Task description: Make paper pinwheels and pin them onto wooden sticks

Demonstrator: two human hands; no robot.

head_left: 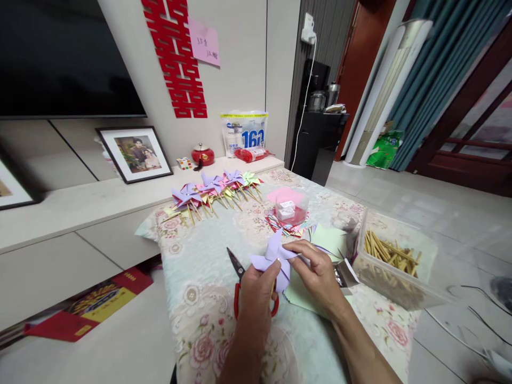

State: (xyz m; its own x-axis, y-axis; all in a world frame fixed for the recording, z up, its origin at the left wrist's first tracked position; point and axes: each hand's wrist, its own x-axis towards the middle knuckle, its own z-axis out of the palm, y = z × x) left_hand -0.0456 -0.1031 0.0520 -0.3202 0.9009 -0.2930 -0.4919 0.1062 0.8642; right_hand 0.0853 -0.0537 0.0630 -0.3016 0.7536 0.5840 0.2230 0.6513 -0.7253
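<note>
A purple paper pinwheel (274, 248) is held between my two hands above the table. My left hand (258, 282) is closed round its lower part, the thumb pressed near the pin at its centre. With thumb and fingers, my right hand (314, 266) pinches the right blade. Scissors with red handles (237, 301) lie beneath my left hand, which covers part of them. Under my right hand are light green paper sheets (302, 293). Just right of that hand stands a small open box (346, 274) with shiny metal bits in it.
Several finished pinwheels (212, 184) lie at the table's back left. Behind my hands sits a clear round container (298, 213) on patterned paper. A plastic bin (388, 280) of wooden sticks stands at the right edge. Farther back, a cabinet (80, 213) holds a framed photo (162, 170).
</note>
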